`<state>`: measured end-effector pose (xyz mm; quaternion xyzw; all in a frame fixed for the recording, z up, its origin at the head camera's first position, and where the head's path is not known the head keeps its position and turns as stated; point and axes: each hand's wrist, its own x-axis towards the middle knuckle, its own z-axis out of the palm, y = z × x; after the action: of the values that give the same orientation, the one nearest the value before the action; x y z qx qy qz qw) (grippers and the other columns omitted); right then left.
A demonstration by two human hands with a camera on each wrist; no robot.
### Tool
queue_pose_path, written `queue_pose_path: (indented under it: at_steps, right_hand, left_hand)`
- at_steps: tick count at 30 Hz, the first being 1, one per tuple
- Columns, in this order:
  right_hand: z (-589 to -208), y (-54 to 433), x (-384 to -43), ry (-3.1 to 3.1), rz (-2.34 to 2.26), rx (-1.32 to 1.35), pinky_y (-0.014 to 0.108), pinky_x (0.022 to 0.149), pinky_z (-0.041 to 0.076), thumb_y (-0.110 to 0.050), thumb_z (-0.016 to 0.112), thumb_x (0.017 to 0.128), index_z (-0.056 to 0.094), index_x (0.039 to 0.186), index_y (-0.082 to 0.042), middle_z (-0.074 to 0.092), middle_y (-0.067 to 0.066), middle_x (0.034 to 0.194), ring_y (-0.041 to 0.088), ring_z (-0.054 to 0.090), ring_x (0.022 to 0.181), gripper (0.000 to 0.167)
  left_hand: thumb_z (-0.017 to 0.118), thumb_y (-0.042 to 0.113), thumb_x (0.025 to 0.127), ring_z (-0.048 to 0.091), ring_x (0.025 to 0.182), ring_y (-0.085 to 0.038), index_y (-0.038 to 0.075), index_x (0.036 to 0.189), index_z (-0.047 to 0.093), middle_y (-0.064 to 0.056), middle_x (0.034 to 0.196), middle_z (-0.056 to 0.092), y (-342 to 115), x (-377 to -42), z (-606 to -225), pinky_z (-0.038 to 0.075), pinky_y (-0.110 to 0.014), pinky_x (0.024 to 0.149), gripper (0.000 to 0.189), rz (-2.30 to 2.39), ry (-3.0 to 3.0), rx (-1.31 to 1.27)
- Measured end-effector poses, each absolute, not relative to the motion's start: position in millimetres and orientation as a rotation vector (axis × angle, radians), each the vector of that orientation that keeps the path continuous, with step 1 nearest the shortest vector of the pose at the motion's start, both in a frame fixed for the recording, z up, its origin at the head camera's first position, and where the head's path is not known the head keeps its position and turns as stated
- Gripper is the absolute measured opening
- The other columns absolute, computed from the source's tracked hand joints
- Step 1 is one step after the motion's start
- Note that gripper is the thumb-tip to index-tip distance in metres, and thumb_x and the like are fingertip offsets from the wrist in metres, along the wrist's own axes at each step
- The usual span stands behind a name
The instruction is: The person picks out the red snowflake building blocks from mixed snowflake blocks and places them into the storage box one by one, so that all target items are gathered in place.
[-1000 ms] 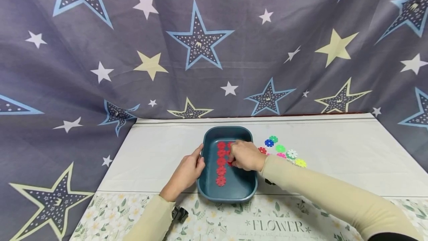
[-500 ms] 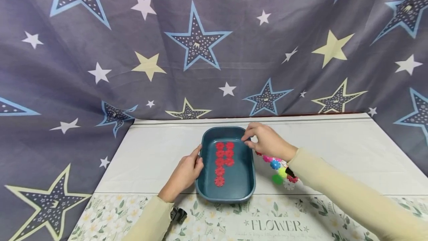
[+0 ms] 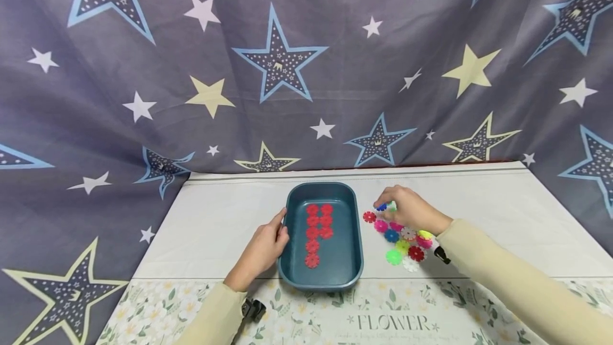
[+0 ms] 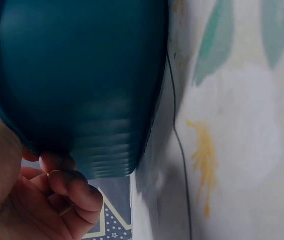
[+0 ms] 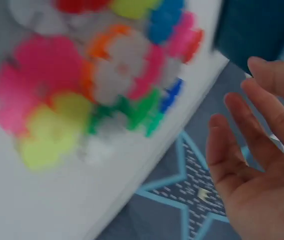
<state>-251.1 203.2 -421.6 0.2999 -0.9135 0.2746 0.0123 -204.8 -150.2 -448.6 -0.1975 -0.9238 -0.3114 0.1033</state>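
A dark teal rectangular tray (image 3: 337, 265) stands on the table. Inside it lie red flower-shaped plastic discs (image 3: 312, 233), several in a left column and 3 in a shorter right one. At the tray's left rim, my left hand (image 3: 261, 249) pinches the edge; the left wrist view shows its fingers (image 4: 64, 182) curled at the rim. Just right of the tray, my right hand (image 3: 407, 209) hovers over the far end of a loose group of coloured discs. A blue disc (image 3: 381, 207) shows under its fingertips. In the right wrist view that hand (image 5: 267, 150) has relaxed, spread fingers holding nothing.
The loose group includes a red disc (image 3: 369, 217), a bright green one (image 3: 394, 257) and a dark red one (image 3: 416, 253), some overlapping. White cloth (image 3: 225, 212) covers the table, with a floral strip (image 3: 306, 315) in front. A starry curtain (image 3: 306, 25) hangs behind.
My right hand has let go of a red disc in the tray's right column, risen over the right rim and moved right to the loose discs. The left hand stays at the rim.
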Motion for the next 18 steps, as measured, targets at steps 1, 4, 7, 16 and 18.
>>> queue_pose_path:
  at_steps: [1, 4, 7, 16, 18]
  right_hand:
    - [-427, 203, -253, -2.856, 0.851, 0.958, 0.048, 0.084, 0.047, -0.002, 0.076, 0.077, 0.074, 0.096, -0.004, 0.067, 0.005, 0.097, 0.028, 0.06, 0.095, 0.02]
    - [-441, 201, -259, -2.871, 0.839, 1.0, 0.045, 0.085, 0.046, -0.004, 0.077, 0.076, 0.075, 0.096, -0.004, 0.067, 0.004, 0.097, 0.026, 0.059, 0.095, 0.019]
    - [-451, 197, -262, -2.873, 0.844, 0.997, 0.042, 0.084, 0.046, -0.008, 0.079, 0.075, 0.075, 0.094, -0.007, 0.068, 0.002, 0.096, 0.023, 0.057, 0.092, 0.019]
    - [-457, 185, -265, -2.895, 0.765, 0.827, 0.039, 0.081, 0.045, -0.013, 0.084, 0.069, 0.075, 0.083, -0.013, 0.064, -0.004, 0.086, 0.018, 0.052, 0.085, 0.016]
    - [-458, 183, -265, -2.908, 0.754, 0.808, 0.039, 0.081, 0.045, -0.014, 0.085, 0.069, 0.075, 0.082, -0.013, 0.064, -0.004, 0.086, 0.018, 0.052, 0.086, 0.017]
  left_hand:
    - [0.057, 0.005, 0.09, 0.038, 0.049, -0.004, -0.006, 0.135, 0.047, 0.01, 0.06, 0.042, -150, -205, -449, 0.038, -0.025, 0.053, 0.048, -0.918, -2.729, -0.58]
    - [0.057, 0.006, 0.091, 0.038, 0.049, -0.004, -0.005, 0.136, 0.046, 0.01, 0.061, 0.042, -151, -204, -449, 0.038, -0.025, 0.052, 0.048, -0.925, -2.739, -0.574]
    - [0.057, 0.006, 0.091, 0.039, 0.049, -0.004, -0.005, 0.137, 0.046, 0.009, 0.061, 0.042, -150, -204, -448, 0.038, -0.025, 0.052, 0.048, -0.934, -2.745, -0.571]
    - [0.057, 0.006, 0.09, 0.039, 0.049, -0.004, -0.005, 0.136, 0.046, 0.009, 0.061, 0.042, -150, -204, -448, 0.038, -0.025, 0.05, 0.048, -0.947, -2.737, -0.57]
    - [0.057, 0.006, 0.091, 0.039, 0.049, -0.004, -0.005, 0.136, 0.046, 0.009, 0.061, 0.042, -151, -204, -448, 0.038, -0.025, 0.05, 0.048, -0.954, -2.74, -0.567]
